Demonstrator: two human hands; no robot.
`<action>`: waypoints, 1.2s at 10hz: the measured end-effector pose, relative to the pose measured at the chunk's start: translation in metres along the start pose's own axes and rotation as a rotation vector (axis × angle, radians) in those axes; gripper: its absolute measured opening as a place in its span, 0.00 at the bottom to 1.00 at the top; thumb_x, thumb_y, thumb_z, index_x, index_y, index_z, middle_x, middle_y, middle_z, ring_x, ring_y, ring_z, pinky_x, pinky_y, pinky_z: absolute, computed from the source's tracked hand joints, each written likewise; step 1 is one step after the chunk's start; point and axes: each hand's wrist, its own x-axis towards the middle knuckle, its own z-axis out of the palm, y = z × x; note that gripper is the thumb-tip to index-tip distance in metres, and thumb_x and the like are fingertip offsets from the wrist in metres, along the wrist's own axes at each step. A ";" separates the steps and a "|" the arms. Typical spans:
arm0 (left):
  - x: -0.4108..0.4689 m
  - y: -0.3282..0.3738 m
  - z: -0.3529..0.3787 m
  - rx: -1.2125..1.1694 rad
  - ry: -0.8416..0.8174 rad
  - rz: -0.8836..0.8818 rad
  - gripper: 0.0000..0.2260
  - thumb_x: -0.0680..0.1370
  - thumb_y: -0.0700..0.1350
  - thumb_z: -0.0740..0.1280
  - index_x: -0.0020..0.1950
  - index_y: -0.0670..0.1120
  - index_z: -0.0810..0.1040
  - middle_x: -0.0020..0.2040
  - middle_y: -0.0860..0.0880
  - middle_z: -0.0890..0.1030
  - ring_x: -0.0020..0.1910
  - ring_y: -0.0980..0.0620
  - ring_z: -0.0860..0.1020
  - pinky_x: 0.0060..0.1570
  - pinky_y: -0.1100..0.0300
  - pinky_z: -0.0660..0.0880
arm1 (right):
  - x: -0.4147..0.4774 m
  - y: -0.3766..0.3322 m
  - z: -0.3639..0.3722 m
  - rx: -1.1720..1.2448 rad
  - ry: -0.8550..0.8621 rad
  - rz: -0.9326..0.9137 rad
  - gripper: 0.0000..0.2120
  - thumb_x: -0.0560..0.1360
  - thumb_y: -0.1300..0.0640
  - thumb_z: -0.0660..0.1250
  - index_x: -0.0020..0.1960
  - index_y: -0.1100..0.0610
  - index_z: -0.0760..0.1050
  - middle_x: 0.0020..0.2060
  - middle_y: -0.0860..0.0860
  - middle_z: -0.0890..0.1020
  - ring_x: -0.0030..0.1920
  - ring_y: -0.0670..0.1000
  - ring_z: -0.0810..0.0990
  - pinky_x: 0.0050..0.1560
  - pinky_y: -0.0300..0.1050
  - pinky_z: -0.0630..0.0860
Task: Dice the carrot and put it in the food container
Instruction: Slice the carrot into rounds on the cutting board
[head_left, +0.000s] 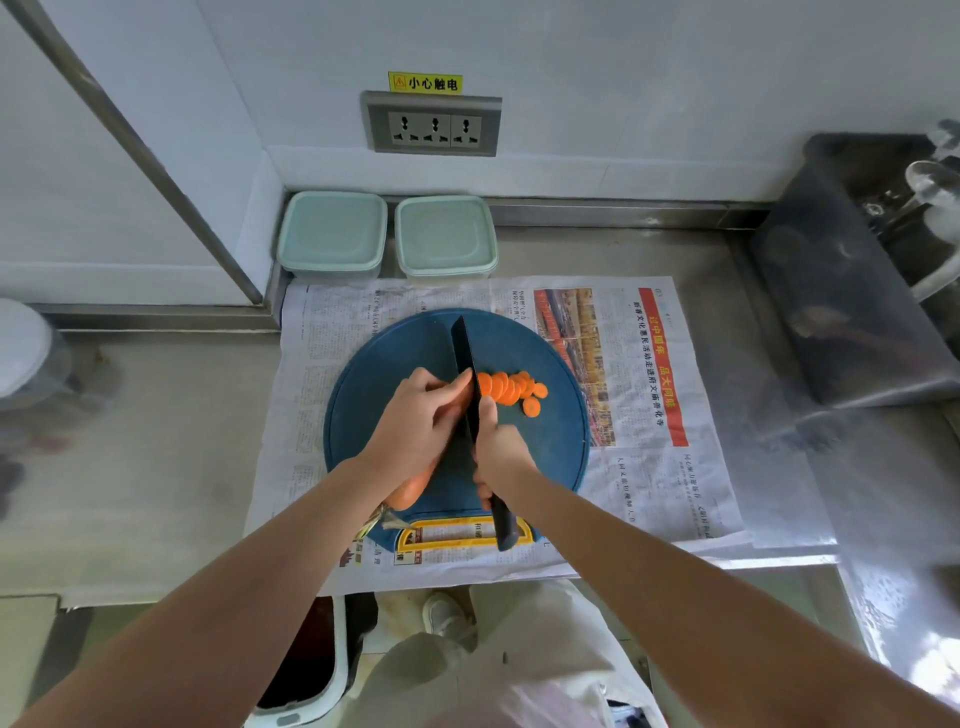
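An orange carrot (410, 491) lies on a round blue cutting board (384, 358). My left hand (415, 421) grips the carrot, with curled fingertips against the blade. My right hand (501, 454) holds the handle of a black knife (462, 348), whose blade stands across the carrot at its cut end. Several round carrot slices (511, 389) lie in a row just right of the blade. Two lidded pale green food containers (332, 234) (445, 236) stand side by side at the back wall.
A newspaper (649, 467) is spread under the board on the steel counter (156, 467). A steel sink (852, 291) with a tap is at the right. A wall socket (434, 124) sits above the containers. A bin (306, 670) stands on the floor below the counter edge.
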 end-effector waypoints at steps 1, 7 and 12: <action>-0.001 0.001 0.000 -0.005 0.028 -0.008 0.21 0.79 0.42 0.64 0.72 0.50 0.69 0.49 0.44 0.72 0.49 0.49 0.73 0.48 0.60 0.72 | -0.002 0.006 0.012 0.045 0.053 -0.021 0.24 0.78 0.34 0.46 0.37 0.51 0.63 0.34 0.51 0.69 0.31 0.51 0.67 0.33 0.45 0.68; -0.006 0.006 -0.002 0.065 0.061 0.019 0.20 0.80 0.44 0.63 0.72 0.56 0.69 0.50 0.44 0.75 0.47 0.50 0.72 0.43 0.66 0.66 | -0.023 -0.019 -0.040 0.069 -0.091 0.088 0.28 0.76 0.33 0.51 0.31 0.56 0.63 0.23 0.50 0.64 0.21 0.49 0.61 0.26 0.40 0.63; -0.010 0.010 -0.003 0.079 0.088 0.025 0.19 0.80 0.45 0.63 0.71 0.55 0.71 0.50 0.44 0.77 0.48 0.47 0.75 0.44 0.61 0.70 | -0.032 -0.023 -0.035 0.049 -0.074 0.121 0.30 0.76 0.32 0.49 0.33 0.57 0.64 0.24 0.51 0.65 0.22 0.50 0.63 0.28 0.40 0.65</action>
